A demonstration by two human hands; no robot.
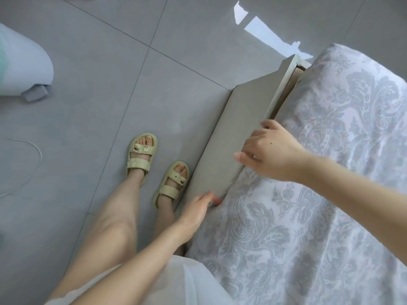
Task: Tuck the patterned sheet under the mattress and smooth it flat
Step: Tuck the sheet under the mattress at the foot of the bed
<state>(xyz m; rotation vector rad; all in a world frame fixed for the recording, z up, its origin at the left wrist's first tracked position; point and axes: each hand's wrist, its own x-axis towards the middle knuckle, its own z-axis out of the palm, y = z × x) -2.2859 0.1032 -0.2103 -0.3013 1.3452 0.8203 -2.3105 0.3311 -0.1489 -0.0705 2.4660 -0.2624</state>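
Patterned sheet (pixel 319 194), grey damask print on white, lay over the bed on the right of the view, running from near to far. Mattress itself was hidden under it. Fabric was mildly wrinkled, with soft creases along the left edge.

Grey bed frame rail (pixel 226 137) ran along the sheet's left side. Far part of the rail stood clear of the sheet, with a brownish gap (pixel 290 84) showing between them. Nearer in, the sheet edge met the rail with no gap showing.

Left hand (pixel 196 205): fingers roughly straight and pointed at the seam where sheet met rail, tips pressed into it and partly buried. No grip visible.

Right hand (pixel 273 148): further along the same seam, back of hand up, fingers spread and bent down over the rail's top edge, thumb out to the left. Fingertips were out of sight, so I could not tell if it had hold of any fabric.

Person stood on the grey tiled floor (pixel 88 84), just left of the rail, in pale yellow-green sandals (pixel 143 155) and a white garment (pixel 187 280). The right foot almost touched the rail base.

A thin white cable (pixel 33 170) looped on the floor at far left. A pale rounded object (pixel 22 69) on a grey foot sat at upper left. A sunlight patch (pixel 268 34) fell on the tiles beyond the bed corner.
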